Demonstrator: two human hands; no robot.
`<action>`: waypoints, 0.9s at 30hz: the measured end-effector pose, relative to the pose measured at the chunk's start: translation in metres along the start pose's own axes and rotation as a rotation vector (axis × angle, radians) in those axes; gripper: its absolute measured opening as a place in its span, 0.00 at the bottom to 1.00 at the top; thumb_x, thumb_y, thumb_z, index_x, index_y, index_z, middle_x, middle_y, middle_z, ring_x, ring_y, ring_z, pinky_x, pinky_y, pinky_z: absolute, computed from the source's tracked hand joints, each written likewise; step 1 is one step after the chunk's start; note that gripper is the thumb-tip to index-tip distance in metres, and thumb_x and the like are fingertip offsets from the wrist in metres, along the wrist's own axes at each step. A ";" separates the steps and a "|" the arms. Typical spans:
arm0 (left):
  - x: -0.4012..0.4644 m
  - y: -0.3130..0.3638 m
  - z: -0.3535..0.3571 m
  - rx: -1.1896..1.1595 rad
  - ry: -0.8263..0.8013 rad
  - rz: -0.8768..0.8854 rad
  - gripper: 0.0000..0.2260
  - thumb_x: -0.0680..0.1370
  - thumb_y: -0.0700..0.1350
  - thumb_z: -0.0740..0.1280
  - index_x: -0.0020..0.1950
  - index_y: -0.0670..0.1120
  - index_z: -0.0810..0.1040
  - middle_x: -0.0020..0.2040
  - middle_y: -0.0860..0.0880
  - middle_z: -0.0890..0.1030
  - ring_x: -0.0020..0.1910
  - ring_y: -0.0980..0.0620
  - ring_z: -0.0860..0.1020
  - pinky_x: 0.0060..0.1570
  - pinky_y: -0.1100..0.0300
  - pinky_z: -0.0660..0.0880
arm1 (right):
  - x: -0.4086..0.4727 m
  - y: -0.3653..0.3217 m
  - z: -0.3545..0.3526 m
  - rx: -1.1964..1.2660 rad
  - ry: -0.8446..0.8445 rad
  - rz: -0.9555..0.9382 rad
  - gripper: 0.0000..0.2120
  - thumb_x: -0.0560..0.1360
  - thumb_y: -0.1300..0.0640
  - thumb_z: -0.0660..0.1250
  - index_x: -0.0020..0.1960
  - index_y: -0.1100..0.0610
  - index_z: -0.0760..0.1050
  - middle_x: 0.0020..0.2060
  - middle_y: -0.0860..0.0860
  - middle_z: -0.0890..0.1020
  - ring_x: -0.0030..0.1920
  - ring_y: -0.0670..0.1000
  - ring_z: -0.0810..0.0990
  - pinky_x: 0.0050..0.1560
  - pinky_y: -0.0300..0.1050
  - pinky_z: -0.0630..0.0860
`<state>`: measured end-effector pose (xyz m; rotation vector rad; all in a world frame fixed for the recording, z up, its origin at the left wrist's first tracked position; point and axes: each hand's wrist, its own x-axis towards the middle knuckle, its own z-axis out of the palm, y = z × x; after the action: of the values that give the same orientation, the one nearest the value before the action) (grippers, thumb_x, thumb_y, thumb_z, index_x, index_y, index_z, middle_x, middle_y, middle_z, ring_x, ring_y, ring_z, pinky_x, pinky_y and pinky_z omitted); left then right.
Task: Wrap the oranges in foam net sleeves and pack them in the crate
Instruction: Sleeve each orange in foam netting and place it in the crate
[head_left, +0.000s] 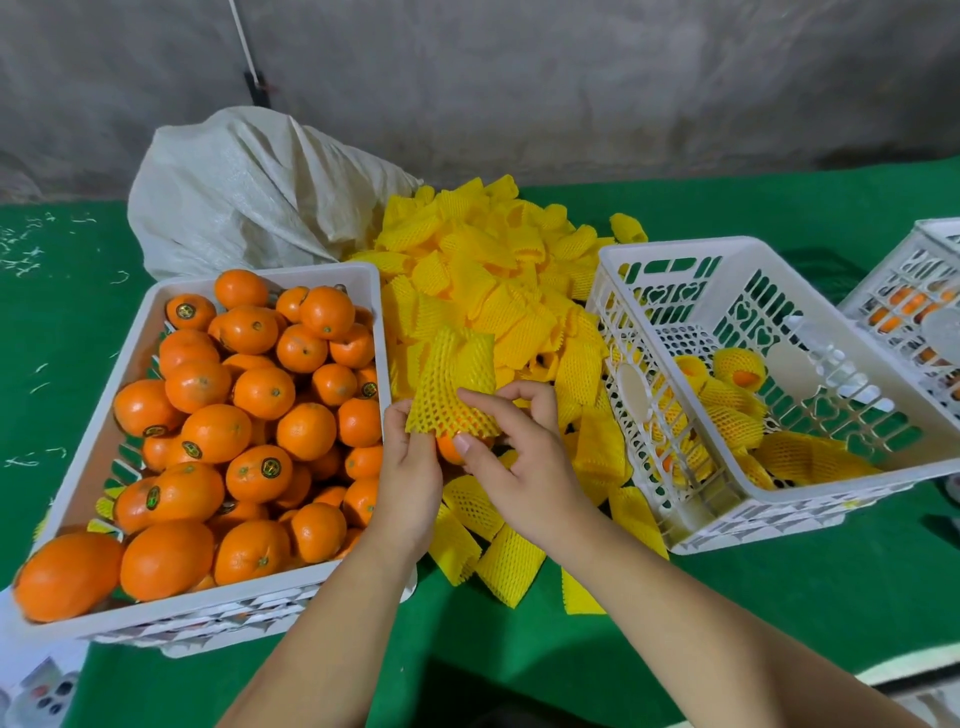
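Between my two hands is one orange (448, 448), half covered by a yellow foam net sleeve (457, 384) stretched over its top. My left hand (408, 483) pinches the sleeve's left lower edge; my right hand (511, 447) grips the right side of sleeve and orange. A white crate (363, 280) on the left is heaped with bare oranges (249, 415). On the right a white lattice crate (675, 249) holds several sleeved oranges (727, 410) at its bottom. A big pile of loose yellow sleeves (498, 270) lies between the crates.
A white woven sack (249, 192) slumps behind the left crate. A second lattice crate (914, 291) with oranges sits at the far right edge. Green felt covers the table (753, 597); a grey wall rises behind. Loose sleeves (509, 566) lie under my wrists.
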<state>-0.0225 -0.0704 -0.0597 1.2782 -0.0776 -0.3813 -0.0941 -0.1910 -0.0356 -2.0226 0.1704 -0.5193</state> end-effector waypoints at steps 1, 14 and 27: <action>0.001 0.000 -0.001 -0.006 -0.019 -0.016 0.16 0.86 0.39 0.56 0.71 0.55 0.71 0.58 0.44 0.85 0.57 0.41 0.84 0.53 0.44 0.84 | 0.001 0.001 0.001 0.024 -0.005 0.009 0.19 0.80 0.45 0.70 0.70 0.42 0.78 0.61 0.44 0.65 0.64 0.46 0.73 0.57 0.47 0.81; 0.003 0.000 -0.003 -0.025 -0.035 0.035 0.18 0.85 0.44 0.64 0.75 0.56 0.73 0.56 0.39 0.84 0.54 0.45 0.85 0.54 0.51 0.83 | 0.001 -0.004 -0.008 -0.375 0.086 -0.315 0.14 0.84 0.53 0.62 0.61 0.59 0.82 0.52 0.53 0.80 0.53 0.55 0.77 0.52 0.53 0.78; -0.001 0.005 -0.009 -0.105 -0.162 -0.082 0.20 0.89 0.42 0.50 0.80 0.44 0.68 0.69 0.35 0.79 0.67 0.35 0.78 0.69 0.36 0.73 | 0.006 -0.001 0.019 -0.192 -0.042 -0.020 0.32 0.79 0.52 0.73 0.76 0.45 0.61 0.65 0.45 0.68 0.57 0.49 0.81 0.49 0.50 0.84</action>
<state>-0.0193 -0.0605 -0.0572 1.1477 -0.1408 -0.5520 -0.0803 -0.1773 -0.0410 -2.2228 0.1805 -0.4880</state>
